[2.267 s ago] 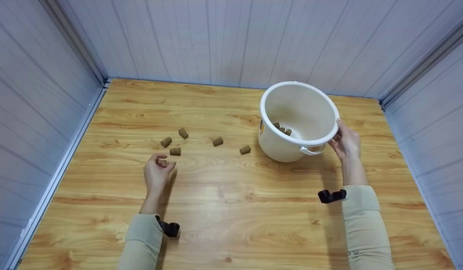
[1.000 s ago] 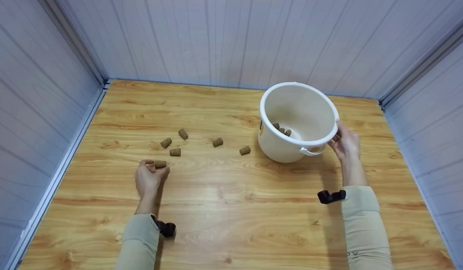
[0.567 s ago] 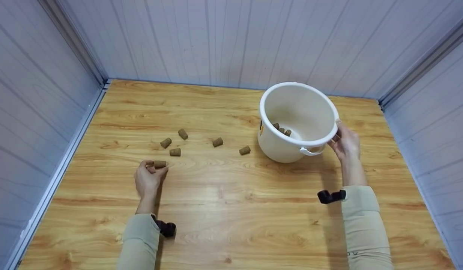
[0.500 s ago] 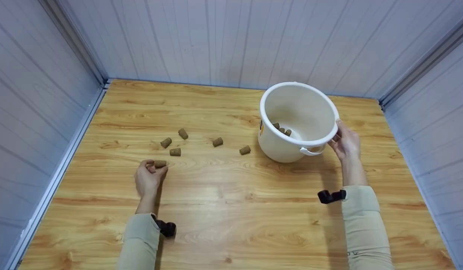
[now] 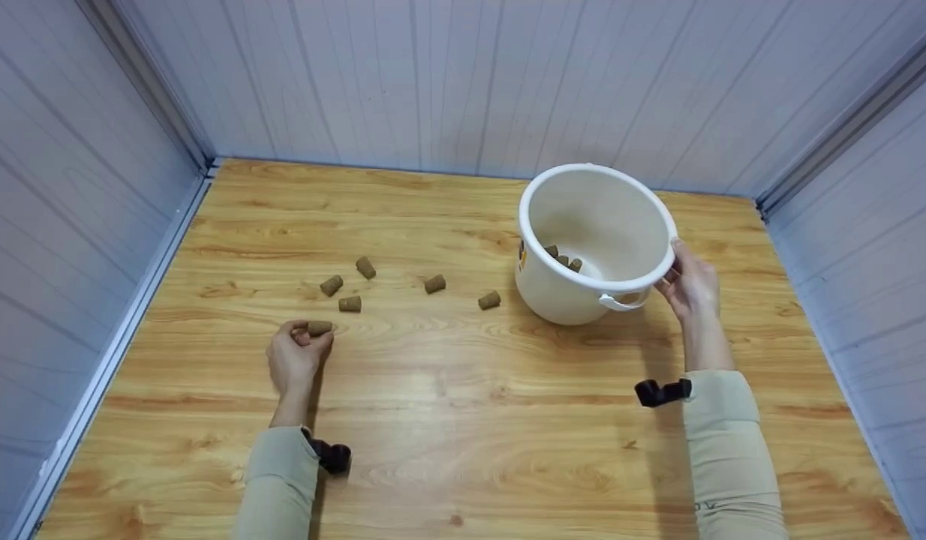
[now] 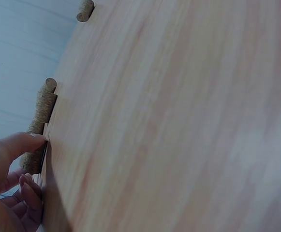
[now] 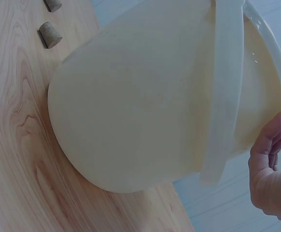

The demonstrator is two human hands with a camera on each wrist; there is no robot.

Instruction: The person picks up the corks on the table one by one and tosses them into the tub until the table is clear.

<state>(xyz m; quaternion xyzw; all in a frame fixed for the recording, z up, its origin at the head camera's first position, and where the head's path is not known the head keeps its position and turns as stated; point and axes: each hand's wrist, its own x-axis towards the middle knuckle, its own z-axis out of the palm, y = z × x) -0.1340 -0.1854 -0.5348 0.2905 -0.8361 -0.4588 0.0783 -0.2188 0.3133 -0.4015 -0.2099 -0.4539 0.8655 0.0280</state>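
In the head view, my left hand point(image 5: 292, 358) is low over the wooden surface at left, thumb and fingers around a small brown cork point(image 5: 320, 328). The left wrist view shows the thumb across this cork point(image 6: 32, 163), which sits at the surface. Right of centre stands a white bucket point(image 5: 560, 300) with several corks point(image 5: 575, 265) inside. My right hand point(image 5: 696, 289) grips its rim at the right side, seen also in the right wrist view, where the bucket wall point(image 7: 130, 106) fills most of the picture. Some fingers of both hands are hidden.
Several loose corks lie on the surface: a cork point(image 5: 350, 304) just beyond the left hand, others behind it, and a cork point(image 5: 489, 300) close to the bucket. The bucket's white handle point(image 5: 622, 302) hangs down in front. Pale panel walls point(image 5: 448, 90) enclose the back and sides.
Since the earliest frame my left hand has shifted slightly left and toward me, and the cork at its fingers has come into sight. Lately it hardly moves. Right hand and bucket stay put.
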